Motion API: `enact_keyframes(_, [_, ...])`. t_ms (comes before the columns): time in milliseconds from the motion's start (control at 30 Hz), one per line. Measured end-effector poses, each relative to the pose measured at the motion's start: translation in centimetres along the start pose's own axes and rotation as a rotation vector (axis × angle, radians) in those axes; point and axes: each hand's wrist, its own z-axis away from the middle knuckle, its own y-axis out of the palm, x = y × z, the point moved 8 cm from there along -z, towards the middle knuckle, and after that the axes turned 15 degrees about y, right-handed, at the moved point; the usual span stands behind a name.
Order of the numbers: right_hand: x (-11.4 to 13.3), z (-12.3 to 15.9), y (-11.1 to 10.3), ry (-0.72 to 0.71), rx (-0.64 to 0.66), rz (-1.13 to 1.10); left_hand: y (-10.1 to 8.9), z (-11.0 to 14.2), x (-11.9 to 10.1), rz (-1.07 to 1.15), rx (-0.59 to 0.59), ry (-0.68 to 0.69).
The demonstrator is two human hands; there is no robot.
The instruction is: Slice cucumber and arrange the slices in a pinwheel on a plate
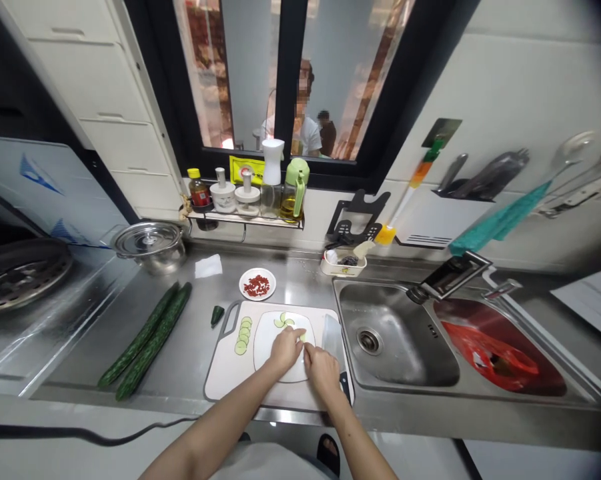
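Note:
Both my hands rest on a white plate [267, 333] that lies on a white cutting board [225, 373]. My left hand [285, 349] is curled, fingertips pinching a cucumber slice [303, 337] at the plate's right side. My right hand [321, 367] is closed just beside it, fingertips touching the same spot; what it holds is hidden. More cucumber slices [284, 321] sit at the plate's far edge, and a row of slices [243, 335] lies on the board to the left. A cleaver [333, 337] lies at the board's right edge.
Two whole cucumbers [147, 341] lie left of the board, a cut cucumber end [217, 315] beside it. A small dish of red berries [257, 284] sits behind. A sink [395, 340] is to the right, a red bag [490, 357] in the second basin. A lidded pot [150, 245] stands far left.

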Motion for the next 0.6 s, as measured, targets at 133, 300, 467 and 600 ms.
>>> enact_keyframes(133, [-0.1, -0.1, -0.2, -0.003, -0.02, -0.059, -0.2, -0.1, -0.1, 0.018, -0.017, -0.003])
enact_keyframes(300, [-0.7, 0.0, -0.7, 0.037, -0.036, -0.148, -1.4, 0.4, -0.4, 0.099, -0.141, -0.018])
enact_keyframes(467, [-1.2, 0.6, -1.3, 0.03, -0.064, -0.252, -4.0, 3.5, 1.3, 0.19, -0.331, -0.076])
enact_keyframes(600, [-1.9, 1.2, -1.9, 0.047, -0.086, -0.32, -6.5, 8.2, 5.6, 0.145, -0.429, -0.244])
